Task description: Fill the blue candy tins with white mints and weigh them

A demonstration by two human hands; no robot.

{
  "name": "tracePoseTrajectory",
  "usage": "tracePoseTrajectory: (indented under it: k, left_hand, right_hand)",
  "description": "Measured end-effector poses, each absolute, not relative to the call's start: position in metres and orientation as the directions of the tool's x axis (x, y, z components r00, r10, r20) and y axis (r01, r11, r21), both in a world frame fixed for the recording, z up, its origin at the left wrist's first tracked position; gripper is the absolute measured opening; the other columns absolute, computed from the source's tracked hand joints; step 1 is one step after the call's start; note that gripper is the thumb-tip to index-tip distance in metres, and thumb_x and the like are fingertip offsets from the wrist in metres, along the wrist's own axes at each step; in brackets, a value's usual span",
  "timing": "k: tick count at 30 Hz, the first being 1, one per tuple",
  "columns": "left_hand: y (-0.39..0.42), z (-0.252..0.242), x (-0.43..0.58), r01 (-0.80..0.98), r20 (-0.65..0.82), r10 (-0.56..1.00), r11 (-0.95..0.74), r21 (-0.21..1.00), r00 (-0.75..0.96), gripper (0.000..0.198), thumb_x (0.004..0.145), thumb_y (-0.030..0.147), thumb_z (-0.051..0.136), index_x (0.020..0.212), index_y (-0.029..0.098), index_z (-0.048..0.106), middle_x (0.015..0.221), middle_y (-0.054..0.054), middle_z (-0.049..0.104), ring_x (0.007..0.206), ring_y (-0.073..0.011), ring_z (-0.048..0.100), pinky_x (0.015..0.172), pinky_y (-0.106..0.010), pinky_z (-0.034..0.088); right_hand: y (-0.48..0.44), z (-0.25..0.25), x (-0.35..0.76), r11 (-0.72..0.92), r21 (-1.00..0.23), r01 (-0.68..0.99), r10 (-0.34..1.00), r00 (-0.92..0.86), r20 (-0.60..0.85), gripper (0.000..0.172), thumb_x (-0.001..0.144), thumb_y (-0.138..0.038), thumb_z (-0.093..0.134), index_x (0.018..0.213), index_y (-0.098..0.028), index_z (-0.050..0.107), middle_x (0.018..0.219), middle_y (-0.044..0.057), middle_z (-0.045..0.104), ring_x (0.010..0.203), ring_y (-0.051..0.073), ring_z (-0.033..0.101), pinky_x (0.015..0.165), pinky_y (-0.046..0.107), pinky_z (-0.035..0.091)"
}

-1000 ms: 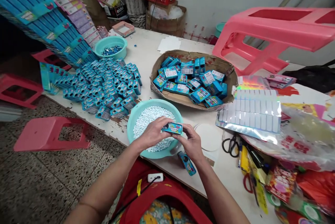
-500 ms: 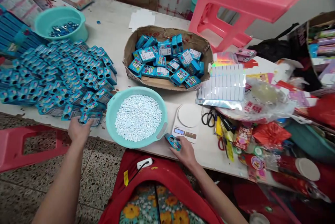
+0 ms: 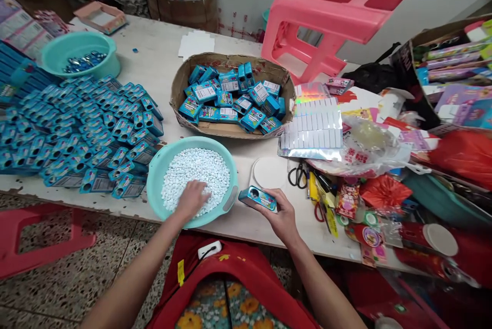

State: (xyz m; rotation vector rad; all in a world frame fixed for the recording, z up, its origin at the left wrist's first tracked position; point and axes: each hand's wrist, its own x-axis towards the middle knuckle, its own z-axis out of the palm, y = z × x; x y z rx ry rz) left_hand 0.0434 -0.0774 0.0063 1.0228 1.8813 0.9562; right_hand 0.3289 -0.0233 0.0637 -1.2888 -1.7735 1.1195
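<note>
While the left hand (image 3: 192, 200) lies palm down in the teal basin (image 3: 152, 185), its fingers are curled into the white pellets (image 3: 196, 167) that fill it; whether it has any pinched between them cannot be told. The right hand (image 3: 283, 214) is closed around a small blue box (image 3: 257, 198), thumb on the near side and fingers wrapped behind. It holds the box level just above the front edge of the desk (image 3: 161, 57), right beside the basin's rim. Just behind the box sits a white scale (image 3: 269, 171), with scissors (image 3: 298, 174) lying beside it. Farther back, a cardboard tray (image 3: 180, 75) holds a loose jumble of similar blue boxes. To the left of the basin, a heap of blue boxes (image 3: 77, 134) spreads over the desk in overlapping rows. A silvery label sheet (image 3: 313, 131) lies to the right of the tray, and a pink stool (image 3: 326, 16) stands on the desk behind it.
</note>
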Motion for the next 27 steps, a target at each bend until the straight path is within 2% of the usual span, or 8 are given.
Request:
tracePoseTrajectory:
  k: [3, 7, 10, 13, 15, 18, 22, 27]
  left_hand:
    - [-0.065, -0.003, 0.074, 0.271, -0.439, 0.857, 0.505, 0.820, -0.269, 0.024, 0.067, 0.022, 0.074, 0.068, 0.022, 0.050, 0.079, -0.007, 0.051, 0.105, -0.0280, 0.048, 0.076, -0.028, 0.041]
    - [-0.062, -0.001, 0.062, 0.147, -0.471, 0.823, 0.533, 0.833, -0.318, 0.026, 0.075, 0.031, 0.064, 0.062, 0.021, 0.043, 0.062, -0.001, 0.043, 0.073, -0.0197, 0.053, 0.058, -0.023, 0.037]
    - [-0.056, 0.016, 0.044, -0.046, -0.484, 0.799, 0.502, 0.863, -0.358, 0.031, 0.082, 0.047, 0.047, 0.066, 0.021, 0.042, 0.057, 0.002, 0.042, 0.049, -0.0122, 0.043, 0.046, -0.022, 0.031]
    - [-0.047, 0.044, 0.041, -0.214, -0.486, 0.793, 0.436, 0.874, -0.368, 0.037, 0.081, 0.056, 0.035, 0.073, 0.021, 0.043, 0.059, 0.002, 0.045, 0.039, -0.0080, 0.033, 0.040, -0.023, 0.026]
    - [-0.040, 0.065, 0.049, -0.372, -0.482, 0.795, 0.349, 0.860, -0.369, 0.038, 0.080, 0.057, 0.040, 0.071, 0.021, 0.043, 0.055, 0.004, 0.043, 0.037, -0.0067, 0.031, 0.038, -0.022, 0.024]
    - [-0.031, 0.093, 0.068, -0.595, -0.432, 0.807, 0.129, 0.793, -0.401, 0.038, 0.080, 0.050, 0.053, 0.061, 0.019, 0.042, 0.048, 0.006, 0.038, 0.036, -0.0059, 0.032, 0.037, -0.021, 0.023]
    - [-0.022, 0.108, 0.087, -0.570, -0.318, 0.771, -0.070, 0.819, -0.552, 0.041, 0.079, 0.043, 0.063, 0.054, 0.017, 0.043, 0.049, 0.004, 0.043, 0.044, -0.0071, 0.043, 0.044, -0.021, 0.033]
    - [-0.018, 0.103, 0.089, -0.588, -0.313, 0.756, -0.116, 0.801, -0.575, 0.043, 0.080, 0.043, 0.063, 0.054, 0.017, 0.041, 0.047, 0.006, 0.036, 0.040, -0.0058, 0.036, 0.040, -0.021, 0.029]
  right_hand:
    - [-0.023, 0.070, 0.314, 0.177, -0.919, 0.353, 0.945, -0.322, 0.058, 0.034, 0.075, -0.035, 0.072, 0.107, -0.027, 0.062, 0.097, 0.005, 0.060, 0.091, 0.022, 0.058, 0.077, 0.036, 0.049]
    - [-0.020, 0.076, 0.299, 0.232, -0.903, 0.361, 0.932, -0.350, 0.100, 0.032, 0.076, -0.033, 0.072, 0.106, -0.025, 0.062, 0.094, 0.005, 0.060, 0.087, 0.021, 0.058, 0.074, 0.035, 0.049]
    - [-0.016, 0.080, 0.287, 0.278, -0.887, 0.369, 0.915, -0.381, 0.128, 0.033, 0.076, -0.032, 0.072, 0.107, -0.024, 0.062, 0.093, 0.005, 0.061, 0.086, 0.021, 0.058, 0.074, 0.035, 0.048]
    - [-0.014, 0.082, 0.270, 0.337, -0.862, 0.379, 0.885, -0.439, 0.153, 0.033, 0.076, -0.031, 0.072, 0.106, -0.023, 0.062, 0.092, 0.006, 0.062, 0.086, 0.022, 0.058, 0.075, 0.036, 0.048]
    - [-0.013, 0.081, 0.257, 0.371, -0.840, 0.396, 0.862, -0.483, 0.153, 0.033, 0.076, -0.032, 0.072, 0.105, -0.022, 0.062, 0.092, 0.007, 0.062, 0.086, 0.023, 0.057, 0.076, 0.037, 0.048]
    - [-0.014, 0.076, 0.237, 0.410, -0.815, 0.410, 0.827, -0.545, 0.142, 0.034, 0.076, -0.034, 0.072, 0.106, -0.022, 0.062, 0.093, 0.007, 0.063, 0.088, 0.024, 0.057, 0.078, 0.038, 0.047]
    - [-0.015, 0.070, 0.222, 0.425, -0.804, 0.416, 0.810, -0.572, 0.131, 0.035, 0.075, -0.034, 0.073, 0.106, -0.022, 0.062, 0.093, 0.007, 0.063, 0.089, 0.024, 0.056, 0.078, 0.038, 0.047]
    - [-0.012, 0.066, 0.220, 0.414, -0.805, 0.425, 0.820, -0.558, 0.128, 0.036, 0.074, -0.033, 0.074, 0.105, -0.020, 0.062, 0.092, 0.007, 0.063, 0.089, 0.024, 0.056, 0.079, 0.038, 0.047]
